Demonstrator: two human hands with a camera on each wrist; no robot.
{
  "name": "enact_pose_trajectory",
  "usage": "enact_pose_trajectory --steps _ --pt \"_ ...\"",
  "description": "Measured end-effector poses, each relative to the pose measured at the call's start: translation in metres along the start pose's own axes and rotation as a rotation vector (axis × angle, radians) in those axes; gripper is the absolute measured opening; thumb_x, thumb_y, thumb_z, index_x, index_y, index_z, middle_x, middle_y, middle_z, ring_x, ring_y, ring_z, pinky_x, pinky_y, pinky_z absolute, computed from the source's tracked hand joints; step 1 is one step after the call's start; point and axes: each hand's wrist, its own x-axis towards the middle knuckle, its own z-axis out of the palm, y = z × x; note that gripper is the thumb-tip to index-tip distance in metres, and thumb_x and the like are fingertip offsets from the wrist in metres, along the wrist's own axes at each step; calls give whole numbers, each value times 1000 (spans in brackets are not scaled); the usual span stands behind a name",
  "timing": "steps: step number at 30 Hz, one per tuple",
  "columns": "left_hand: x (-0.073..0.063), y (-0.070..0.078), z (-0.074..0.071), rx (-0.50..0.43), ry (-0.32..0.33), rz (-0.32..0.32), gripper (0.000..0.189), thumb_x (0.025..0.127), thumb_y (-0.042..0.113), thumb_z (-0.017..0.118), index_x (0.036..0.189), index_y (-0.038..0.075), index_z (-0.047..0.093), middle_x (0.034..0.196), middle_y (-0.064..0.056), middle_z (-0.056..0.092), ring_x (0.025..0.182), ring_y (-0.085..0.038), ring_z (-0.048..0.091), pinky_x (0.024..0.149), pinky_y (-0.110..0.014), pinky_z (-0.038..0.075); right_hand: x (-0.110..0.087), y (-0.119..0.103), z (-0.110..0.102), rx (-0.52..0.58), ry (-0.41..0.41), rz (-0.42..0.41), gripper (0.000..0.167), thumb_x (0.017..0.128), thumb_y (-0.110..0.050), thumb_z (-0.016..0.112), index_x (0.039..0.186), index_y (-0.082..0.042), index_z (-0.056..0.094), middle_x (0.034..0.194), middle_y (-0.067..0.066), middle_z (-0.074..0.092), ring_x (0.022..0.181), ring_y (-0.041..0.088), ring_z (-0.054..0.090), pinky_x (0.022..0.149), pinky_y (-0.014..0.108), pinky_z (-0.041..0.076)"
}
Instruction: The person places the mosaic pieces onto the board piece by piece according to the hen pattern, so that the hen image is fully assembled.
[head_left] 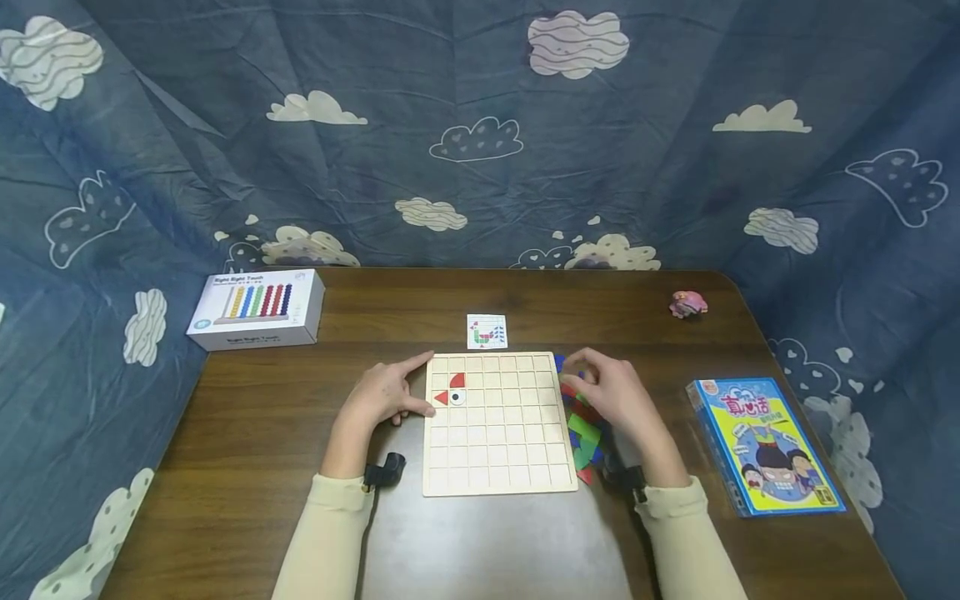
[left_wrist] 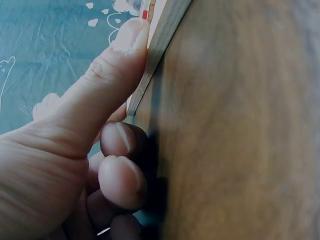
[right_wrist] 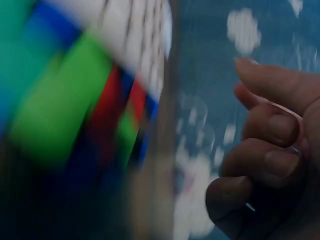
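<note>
A pale wooden grid board (head_left: pixel 498 454) lies flat on the table. Near its upper left sit a red quarter-round piece (head_left: pixel 458 381), a red triangle (head_left: pixel 442 398) and a white tile with a black eye dot (head_left: pixel 457 397). My left hand (head_left: pixel 381 393) touches the board's left edge, thumb and index finger spread along it; in the left wrist view the thumb (left_wrist: pixel 112 65) presses on that edge. Over loose red, blue and green pieces (head_left: pixel 585 430) along the board's right side hovers my right hand (head_left: pixel 617 390), fingers loosely bent. Nothing shows between its fingertips in the right wrist view.
Behind the board lies a small picture card (head_left: pixel 487 332) with a coloured pattern. A white box (head_left: pixel 257 310) stands at the back left, a pink figurine (head_left: pixel 687 304) at the back right. A blue and yellow box (head_left: pixel 767 446) lies right of my right arm.
</note>
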Motion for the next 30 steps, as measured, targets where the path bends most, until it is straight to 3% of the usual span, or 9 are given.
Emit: enact_pose_trajectory --steps 4,7,10,19,30 --pt "0 0 0 7 2 -5 107 69 42 99 161 40 45 68 -3 60 45 -16 62 55 -29 47 -13 36 -13 -63 -40 118 31 98 -28 77 122 -9 72 68 3 52 59 19 47 53 30 38" --pt "0 0 1 10 9 -11 106 68 42 99 160 40 46 67 -3 60 45 -16 62 54 -29 46 -18 47 -11 -96 -84 169 34 97 -32 77 122 -9 72 69 4 55 61 20 50 54 30 40" --pt "0 0 2 13 21 -21 106 68 43 99 159 42 46 68 -3 59 45 -16 61 52 -28 47 -20 48 -4 -124 -104 174 35 96 -32 78 121 -8 73 70 4 57 62 19 50 55 31 39" --pt "0 3 4 5 41 -47 105 69 43 99 159 46 45 67 -3 56 45 -17 61 49 -27 46 -18 46 4 -196 -63 174 33 95 -25 78 121 -5 73 68 4 58 60 19 51 53 31 38" --pt "-1 0 4 53 37 2 110 67 46 99 162 42 42 62 -1 57 45 -17 60 55 -30 46 -18 47 4 -215 -45 197 39 95 -31 78 123 -4 73 69 5 60 60 19 51 53 31 37"
